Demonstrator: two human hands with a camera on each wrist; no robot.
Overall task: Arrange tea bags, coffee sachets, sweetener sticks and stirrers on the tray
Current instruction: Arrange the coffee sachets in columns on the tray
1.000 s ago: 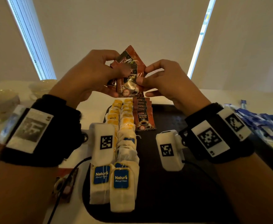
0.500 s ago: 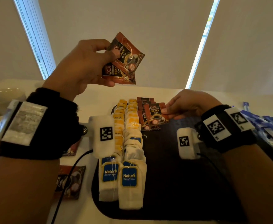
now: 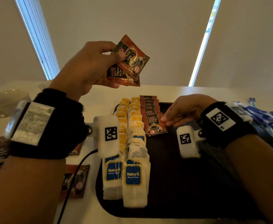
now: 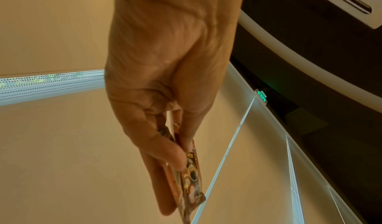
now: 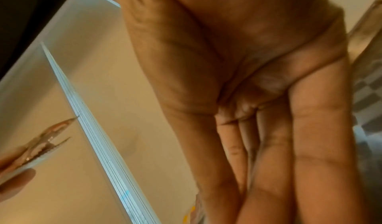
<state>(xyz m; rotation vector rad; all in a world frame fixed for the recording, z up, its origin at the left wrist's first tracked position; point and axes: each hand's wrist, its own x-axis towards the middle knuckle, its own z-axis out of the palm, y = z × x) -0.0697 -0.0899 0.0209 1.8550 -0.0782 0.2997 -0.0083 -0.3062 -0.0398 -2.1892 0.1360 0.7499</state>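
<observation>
Nearest us on the dark tray (image 3: 189, 183) we see two rows of tea bags (image 3: 131, 159), and beyond them a row of coffee sachets (image 3: 152, 113). Our right hand (image 3: 186, 110) pinches the right edge of the nearest sachet in that row between thumb and fingertips. Farther and higher, our left hand (image 3: 90, 68) grips a few more sachets (image 3: 129, 62) above the worktop (image 3: 100, 97).

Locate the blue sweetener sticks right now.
Head view, far right: the blue sweetener sticks lie in a loose pile on the table, off the black tray, just beyond the right hand.
</observation>
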